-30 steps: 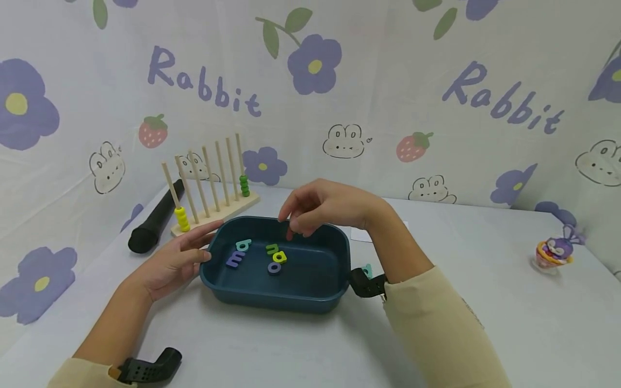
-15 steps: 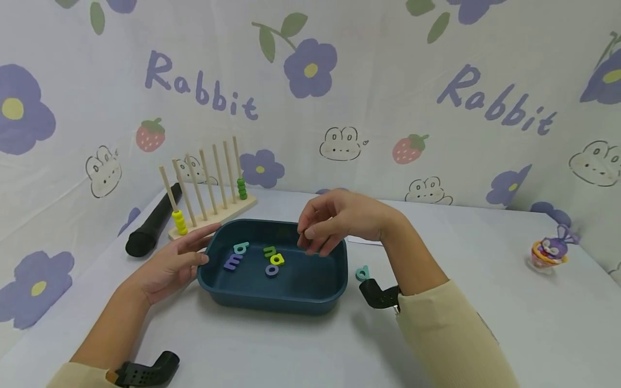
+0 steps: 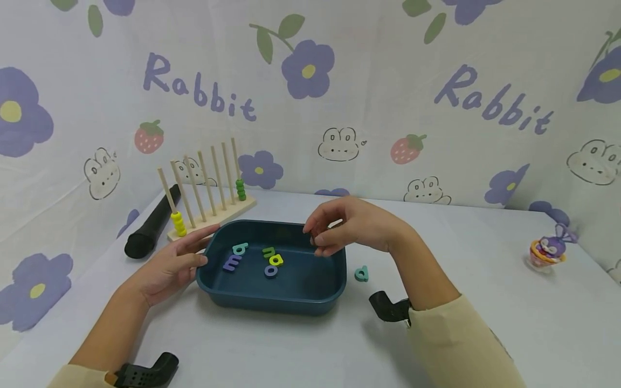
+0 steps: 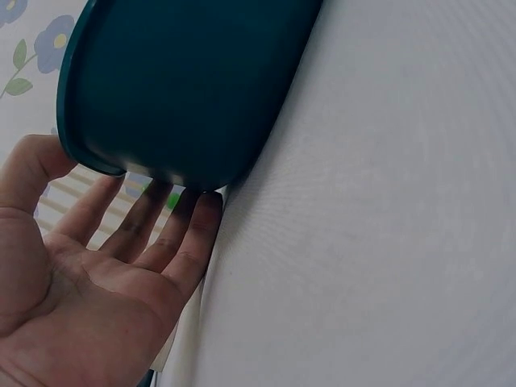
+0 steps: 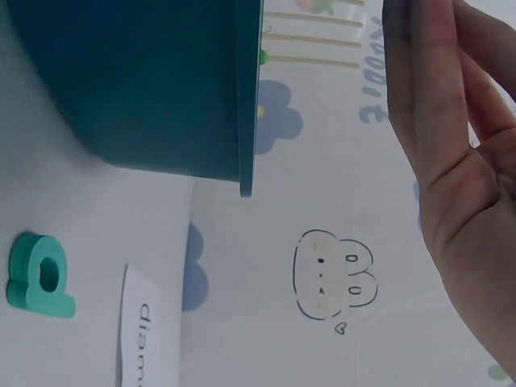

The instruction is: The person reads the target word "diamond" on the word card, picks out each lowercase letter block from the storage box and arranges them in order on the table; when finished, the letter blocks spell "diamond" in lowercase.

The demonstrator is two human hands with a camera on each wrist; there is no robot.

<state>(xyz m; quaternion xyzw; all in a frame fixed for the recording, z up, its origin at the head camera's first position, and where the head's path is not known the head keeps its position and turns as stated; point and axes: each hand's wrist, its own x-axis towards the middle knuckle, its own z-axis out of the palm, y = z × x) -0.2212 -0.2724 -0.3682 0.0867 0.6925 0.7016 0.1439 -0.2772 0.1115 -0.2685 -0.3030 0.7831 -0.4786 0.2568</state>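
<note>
Five letters leave room rightward in the tray, left fingers spread against its rim, right fingers aloft, grip unclear.

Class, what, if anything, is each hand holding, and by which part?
The left hand holds the blue tray by the rim and outer wall of its left end. Whether the right hand pinches anything cannot be told.

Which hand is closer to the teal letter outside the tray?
The right hand: it's raised by the end of the tray nearest the teal letter. The left hand holds the opposite end, farther away.
</note>
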